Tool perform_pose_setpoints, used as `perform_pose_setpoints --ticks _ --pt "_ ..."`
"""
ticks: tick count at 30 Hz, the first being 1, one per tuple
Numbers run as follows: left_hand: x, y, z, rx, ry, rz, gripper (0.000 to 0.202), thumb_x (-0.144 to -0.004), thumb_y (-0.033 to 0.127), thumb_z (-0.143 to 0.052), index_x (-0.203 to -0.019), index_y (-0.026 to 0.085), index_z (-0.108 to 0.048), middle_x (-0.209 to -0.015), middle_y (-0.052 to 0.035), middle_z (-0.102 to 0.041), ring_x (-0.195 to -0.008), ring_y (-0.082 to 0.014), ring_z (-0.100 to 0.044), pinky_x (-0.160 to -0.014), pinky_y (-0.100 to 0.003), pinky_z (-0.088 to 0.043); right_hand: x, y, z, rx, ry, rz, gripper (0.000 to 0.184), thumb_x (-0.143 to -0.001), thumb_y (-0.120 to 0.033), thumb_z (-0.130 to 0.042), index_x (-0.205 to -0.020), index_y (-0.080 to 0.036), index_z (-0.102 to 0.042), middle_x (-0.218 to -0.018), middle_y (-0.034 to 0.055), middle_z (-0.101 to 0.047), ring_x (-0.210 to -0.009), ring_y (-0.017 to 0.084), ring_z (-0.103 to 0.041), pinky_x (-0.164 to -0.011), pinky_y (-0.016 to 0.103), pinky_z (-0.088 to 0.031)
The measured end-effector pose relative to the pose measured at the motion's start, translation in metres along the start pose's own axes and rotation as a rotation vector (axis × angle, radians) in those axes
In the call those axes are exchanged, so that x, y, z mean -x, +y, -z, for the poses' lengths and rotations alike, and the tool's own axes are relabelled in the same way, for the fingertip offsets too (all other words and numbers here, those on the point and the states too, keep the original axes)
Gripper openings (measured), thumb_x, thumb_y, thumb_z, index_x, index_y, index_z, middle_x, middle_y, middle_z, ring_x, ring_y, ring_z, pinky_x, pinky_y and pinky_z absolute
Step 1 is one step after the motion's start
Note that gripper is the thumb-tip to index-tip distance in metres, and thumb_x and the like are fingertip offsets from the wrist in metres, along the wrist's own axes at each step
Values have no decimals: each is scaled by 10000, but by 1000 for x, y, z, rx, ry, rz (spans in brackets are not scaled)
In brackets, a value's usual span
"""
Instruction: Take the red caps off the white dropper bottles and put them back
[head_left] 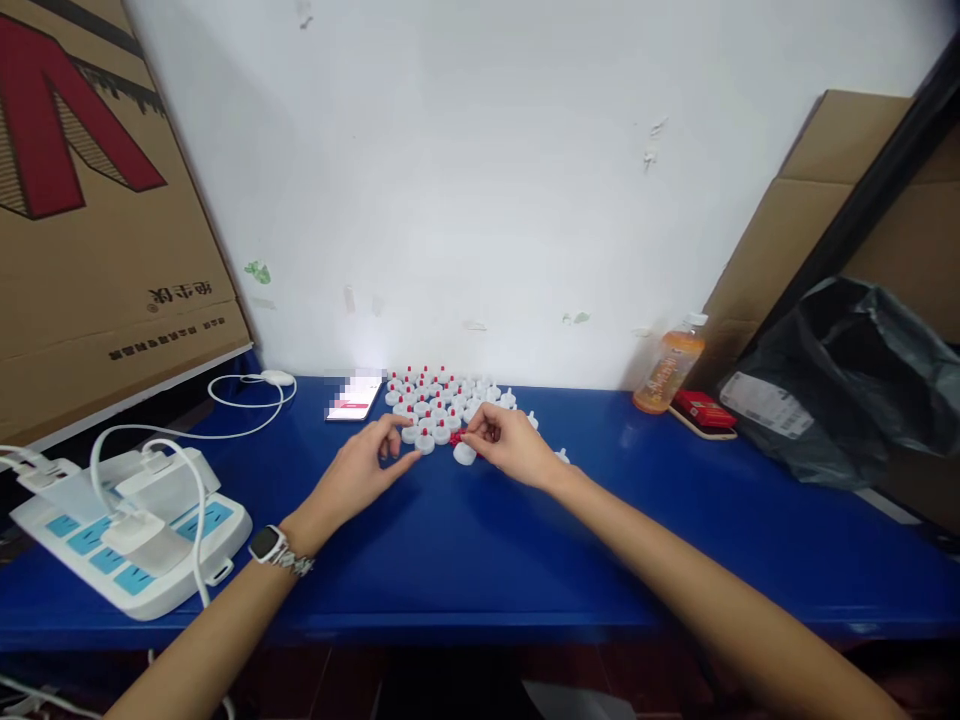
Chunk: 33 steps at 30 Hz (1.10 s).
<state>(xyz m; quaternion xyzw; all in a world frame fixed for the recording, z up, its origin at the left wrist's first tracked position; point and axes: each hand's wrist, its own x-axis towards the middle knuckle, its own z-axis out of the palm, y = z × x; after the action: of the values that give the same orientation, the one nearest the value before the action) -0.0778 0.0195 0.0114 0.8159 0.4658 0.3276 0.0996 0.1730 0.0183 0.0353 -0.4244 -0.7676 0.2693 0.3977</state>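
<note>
Many white plastic nozzle caps (424,441) stand grouped on the blue table, those on the left with small red tips on their spouts. My left hand (367,462) is at the group's left front edge, thumb and fingers apart, thumb tip close to the nearest cap. On the other side, my right hand (511,442) has its fingertips pinched together over some small red tips (458,437). What is between those fingertips is too small to make out. A white cap (464,455) lies tilted just below them. Plain white nozzle caps (508,397) without red tips sit behind my right hand.
A phone (355,396) lies left of the caps. A power strip (142,600) with chargers and white cables takes up the left. On the right are an orange drink bottle (670,365), a red box (703,409) on a phone, and a dark plastic bag (847,380). Cardboard flanks both sides.
</note>
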Motion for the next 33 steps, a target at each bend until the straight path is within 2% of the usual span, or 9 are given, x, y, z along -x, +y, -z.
perform_pose_setpoints --ticks 3,6,9,12,16,22,27,30,33 --pt "-8 -3 4 -109 -20 -3 298 -911 464 -582 -1114 248 -567 -798 21 -561 -723 -160 -551 -653 -279 -420 -7 2 -1 120 -101 27 45 -802 -141 -619 -782 -176 -600 -683 -13 -636 -600 106 -556 -571 215 -385" --pt "-15 6 -1 -182 -47 -28 312 -919 468 -565 -1135 243 -570 -870 -5 -593 -790 -185 -580 -669 -292 -432 -17 3 -16 219 -159 73 74 -790 -106 -598 -786 -180 -594 -665 -22 -617 -597 103 -553 -573 210 -368" --pt "-20 12 -6 -259 -65 -73 198 -962 357 -495 -1068 222 -592 -910 -31 -603 -840 -201 -583 -705 -309 -446 -25 2 -30 284 -176 105 109 -773 -90 -600 -826 -184 -589 -661 -30 -611 -596 102 -548 -576 208 -354" --pt "-20 8 -6 -291 -45 -90 162 -965 274 -458 -1023 216 -598 -916 -43 -598 -880 -212 -574 -715 -312 -452 -30 1 -36 292 -187 113 188 -774 -77 -600 -928 -184 -602 -686 -28 -632 -621 109 -570 -604 208 -369" --pt "-18 -3 -3 -271 -7 -64 130 -949 276 -492 -1010 221 -593 -900 -37 -587 -875 -215 -570 -705 -311 -458 -38 0 -40 319 -193 119 156 -810 -75 -564 -912 -181 -613 -738 -1 -663 -681 121 -604 -637 210 -382" --pt "-21 -13 -4 -268 12 -22 176 -946 260 -490 -1084 209 -584 -924 -50 -595 -899 -232 -572 -771 -350 -481 -65 -2 -54 423 -184 111 156 -821 -100 -545 -934 -179 -619 -831 41 -695 -744 152 -619 -641 223 -382" --pt "-21 -14 -5 -317 43 -14 256 -939 232 -475 -1175 190 -564 -980 -83 -589 -972 -267 -554 -837 -405 -504 -82 -2 -63 499 -187 116 198 -835 -129 -556 -1014 -174 -626 -850 62 -705 -787 184 -625 -652 247 -379" --pt "-18 -10 -4 -386 134 -54 313 -931 268 -500 -1225 181 -559 -1056 -111 -560 -1044 -298 -531 -898 -456 -500 -83 -2 -60 469 -173 136 227 -855 -183 -580 -1079 -171 -617 -849 48 -700 -789 176 -617 -668 248 -385" --pt "-14 -7 -4 -403 201 -100 362 -930 326 -524 -1261 182 -550 -1182 -134 -532 -1151 -311 -512 -1000 -488 -466 -78 -3 -46 477 -118 167 249 -863 -245 -603 -1099 -168 -619 -853 40 -686 -793 170 -604 -698 254 -391"
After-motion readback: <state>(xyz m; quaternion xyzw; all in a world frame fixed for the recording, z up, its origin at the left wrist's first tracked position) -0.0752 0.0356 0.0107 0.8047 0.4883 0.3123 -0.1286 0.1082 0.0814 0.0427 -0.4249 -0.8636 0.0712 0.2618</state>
